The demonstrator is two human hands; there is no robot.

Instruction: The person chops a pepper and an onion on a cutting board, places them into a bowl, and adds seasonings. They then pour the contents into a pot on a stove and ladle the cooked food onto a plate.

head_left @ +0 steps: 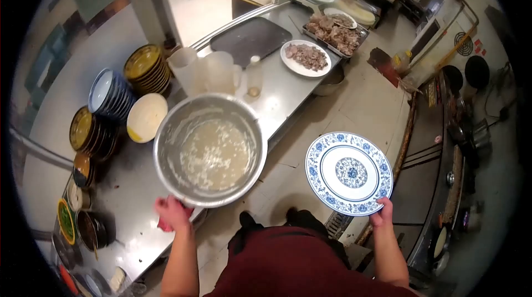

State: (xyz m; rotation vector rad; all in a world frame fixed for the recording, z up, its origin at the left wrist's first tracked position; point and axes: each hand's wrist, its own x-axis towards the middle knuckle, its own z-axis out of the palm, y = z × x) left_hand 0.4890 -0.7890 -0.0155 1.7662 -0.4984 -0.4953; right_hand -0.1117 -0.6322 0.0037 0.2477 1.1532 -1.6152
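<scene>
My right hand (381, 213) grips the near right rim of a round white plate (318, 178) with blue floral patterns, held out over the floor with its face up. My left hand (175, 214) is closed around a red cloth (164, 225), right by the near rim of a large metal basin (162, 158). Whether these fingers also grip the basin's rim is hard to see. Cloudy liquid (213, 155) with pale floating bits lies in the basin, which juts past the counter's edge.
Stacked bowls (111, 95) and a white bowl (147, 118) stand left on the metal counter (130, 208). Behind the basin are plastic jugs (219, 72) and a bottle (254, 78). Farther along are a black tray (252, 39), a meat plate (306, 57) and a meat-filled tray (338, 36). A stove (426, 158) stands right.
</scene>
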